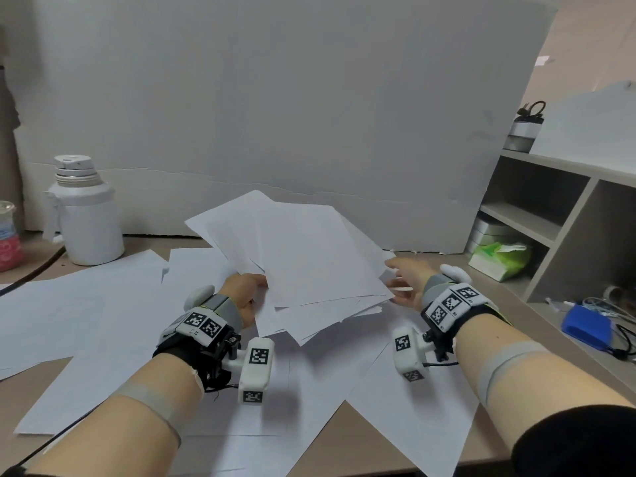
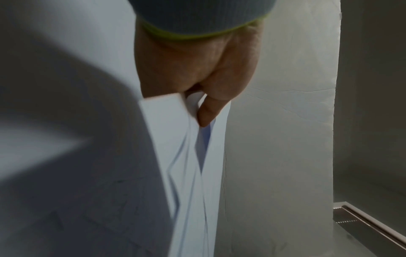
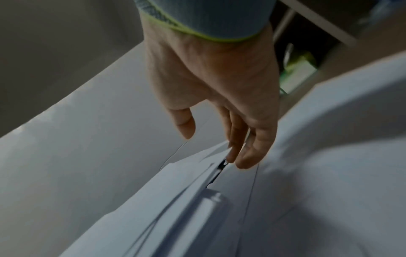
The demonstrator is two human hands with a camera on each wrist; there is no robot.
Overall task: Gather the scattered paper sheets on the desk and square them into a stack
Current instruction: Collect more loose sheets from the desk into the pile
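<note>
Pinching a fanned bundle of sheets above mid-desk, the left hand held its left edge; the right hand hovered unclenched beside its right edge. One-sided hold: misaligned sheets could slip out onto loose sheets below.

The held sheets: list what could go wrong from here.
1. The held sheets are fanned and misaligned, and the left hand pinches only one corner; some could slip out.
2. The right hand is open at the bundle's edge, so it adds little support if the bundle tilts.
3. Loose sheets on the desk lie under both forearms, and the one at the front edge might get dragged off.
</note>
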